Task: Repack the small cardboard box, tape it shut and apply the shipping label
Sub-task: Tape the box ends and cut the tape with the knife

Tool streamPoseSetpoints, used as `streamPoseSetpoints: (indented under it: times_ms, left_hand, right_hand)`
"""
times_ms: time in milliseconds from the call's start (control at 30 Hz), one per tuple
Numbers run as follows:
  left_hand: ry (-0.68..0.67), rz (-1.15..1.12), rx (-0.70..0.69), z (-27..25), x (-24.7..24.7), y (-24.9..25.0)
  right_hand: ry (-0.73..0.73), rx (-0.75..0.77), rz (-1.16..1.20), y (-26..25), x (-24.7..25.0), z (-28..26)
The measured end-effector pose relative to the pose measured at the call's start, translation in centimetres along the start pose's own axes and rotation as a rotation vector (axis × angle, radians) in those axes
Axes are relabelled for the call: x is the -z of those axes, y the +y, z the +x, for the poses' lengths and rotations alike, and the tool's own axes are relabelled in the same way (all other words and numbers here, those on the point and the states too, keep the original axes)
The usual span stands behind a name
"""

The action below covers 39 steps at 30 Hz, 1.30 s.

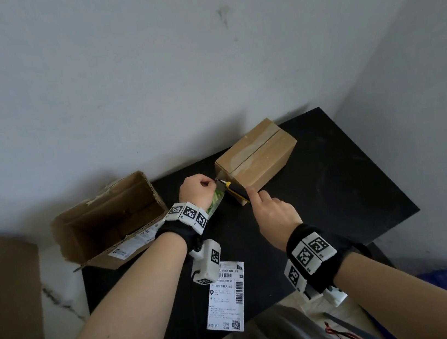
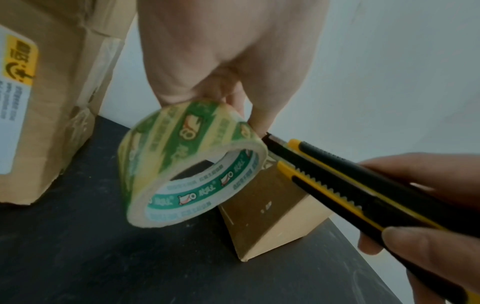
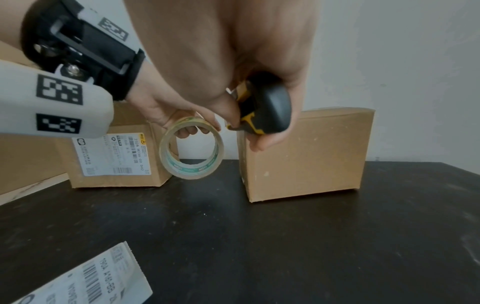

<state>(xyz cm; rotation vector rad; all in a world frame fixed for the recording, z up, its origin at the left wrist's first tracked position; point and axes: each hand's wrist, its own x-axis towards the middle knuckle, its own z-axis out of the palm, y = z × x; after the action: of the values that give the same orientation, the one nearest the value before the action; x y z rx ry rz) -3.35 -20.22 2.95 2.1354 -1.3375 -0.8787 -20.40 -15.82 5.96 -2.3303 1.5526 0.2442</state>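
Already taped along its seam, small cardboard box (image 1: 256,159) — left hand (image 1: 195,190) grips tape roll (image 2: 192,164), right hand (image 1: 276,213) grips utility knife (image 2: 350,185) at the strip; shipping label (image 1: 226,298) unapplied on worktop (image 1: 335,196).

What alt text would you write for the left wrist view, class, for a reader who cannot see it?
A left hand holds a green-printed roll of tape above a black table while the right hand brings a yellow-and-black utility knife up to the roll. A small closed cardboard box stands behind them.
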Motion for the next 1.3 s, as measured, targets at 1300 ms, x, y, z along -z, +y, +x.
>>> streamPoseSetpoints:
  times_ms: [1300]
  left_hand:
    - [0.046,0.092,0.001,-1.1,-2.3,0.6]
  right_hand:
    - [-0.026,0.055,-0.178,1.7,0.4,-1.4]
